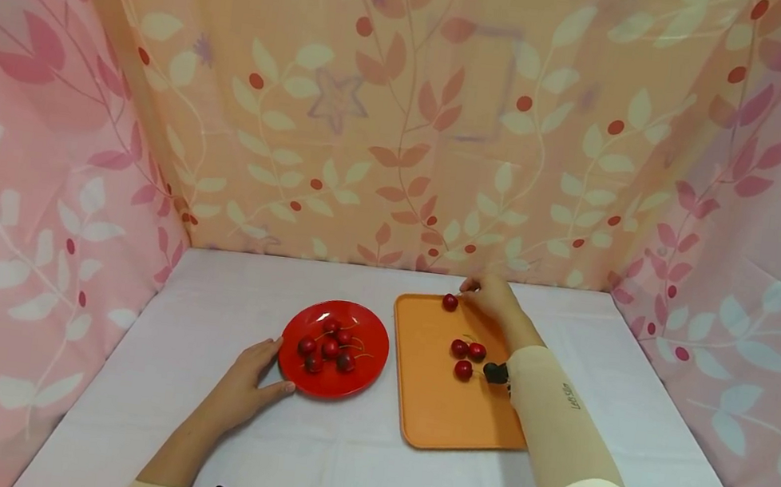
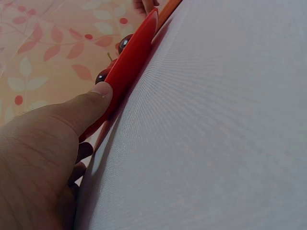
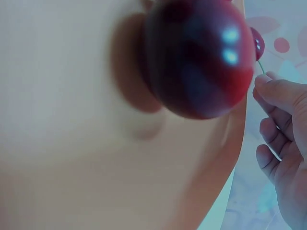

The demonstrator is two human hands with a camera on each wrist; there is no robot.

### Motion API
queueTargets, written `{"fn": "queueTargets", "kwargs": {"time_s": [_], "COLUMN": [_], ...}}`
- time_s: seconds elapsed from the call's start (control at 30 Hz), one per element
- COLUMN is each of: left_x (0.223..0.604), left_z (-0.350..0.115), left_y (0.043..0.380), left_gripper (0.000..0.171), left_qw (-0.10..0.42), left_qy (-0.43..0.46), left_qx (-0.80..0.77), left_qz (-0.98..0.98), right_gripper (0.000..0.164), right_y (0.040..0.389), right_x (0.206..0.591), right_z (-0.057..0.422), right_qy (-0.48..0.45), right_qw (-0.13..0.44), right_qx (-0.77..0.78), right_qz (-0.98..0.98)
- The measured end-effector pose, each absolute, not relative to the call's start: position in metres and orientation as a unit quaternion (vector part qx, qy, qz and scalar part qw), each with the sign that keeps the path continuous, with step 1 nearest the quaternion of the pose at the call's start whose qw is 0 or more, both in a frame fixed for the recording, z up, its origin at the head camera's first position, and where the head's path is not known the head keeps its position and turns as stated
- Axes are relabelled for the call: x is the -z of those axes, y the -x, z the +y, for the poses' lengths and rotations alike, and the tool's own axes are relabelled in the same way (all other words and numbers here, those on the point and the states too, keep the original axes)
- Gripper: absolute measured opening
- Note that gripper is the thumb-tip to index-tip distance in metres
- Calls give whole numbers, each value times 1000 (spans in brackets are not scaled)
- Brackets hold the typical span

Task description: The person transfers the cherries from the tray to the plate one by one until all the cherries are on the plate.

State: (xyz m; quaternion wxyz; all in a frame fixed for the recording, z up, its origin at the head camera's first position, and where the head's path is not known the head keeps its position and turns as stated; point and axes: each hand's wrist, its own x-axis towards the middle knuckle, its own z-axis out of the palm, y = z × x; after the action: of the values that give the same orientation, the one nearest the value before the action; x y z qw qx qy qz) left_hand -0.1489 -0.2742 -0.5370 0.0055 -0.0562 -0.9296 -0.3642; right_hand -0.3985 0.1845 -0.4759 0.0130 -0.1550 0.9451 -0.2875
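Note:
A red plate (image 1: pixel 362 378) bearing several cherries (image 1: pixel 330 348) sits left of centre on the table. My left hand (image 1: pixel 250 379) holds its left edge, the thumb (image 2: pixel 101 91) on the rim in the left wrist view. At the far edge of an orange tray (image 1: pixel 443 418), my right hand (image 1: pixel 493 297) pinches the thin stem of a cherry (image 1: pixel 450 303) between thumb and forefinger. This cherry also shows beyond a nearer one in the right wrist view, with the stem running to the fingertips (image 3: pixel 263 80). Three other cherries (image 1: pixel 463 371) lie together mid-tray, near the right wrist.
A white cloth (image 1: pixel 336 470) covers the table. The plate stands just left of the tray, with a narrow strip of cloth between them. Patterned curtains (image 1: pixel 391 115) rise behind the table and at both sides. The right forearm crosses the tray's right side.

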Motion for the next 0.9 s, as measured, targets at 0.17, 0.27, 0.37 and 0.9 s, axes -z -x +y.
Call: {"fn": "queueTargets", "kwargs": {"time_s": [0.17,0.27,0.37,0.9], "left_x": [537,537,538,537], "left_z": [-274,-274,-273,-275], "left_y": [148,148,149,150], "left_gripper": [98,98,98,96], "left_qw": [6,4,5,9], "left_qy": [55,52,53,59], "left_qx": [361,363,362,357], "left_qz": [-931,-930,-931,-932], "right_gripper": [11,11,11,9], "right_y": [396,393,390,363], "right_x": [472,469,466,435], "right_z": [181,179,176,150], "right_qy": [151,150,149,182], "right_qw": [1,-5,-8,-61], "right_qx": [290,290,289,327], "right_qz": [945,945,946,925]}}
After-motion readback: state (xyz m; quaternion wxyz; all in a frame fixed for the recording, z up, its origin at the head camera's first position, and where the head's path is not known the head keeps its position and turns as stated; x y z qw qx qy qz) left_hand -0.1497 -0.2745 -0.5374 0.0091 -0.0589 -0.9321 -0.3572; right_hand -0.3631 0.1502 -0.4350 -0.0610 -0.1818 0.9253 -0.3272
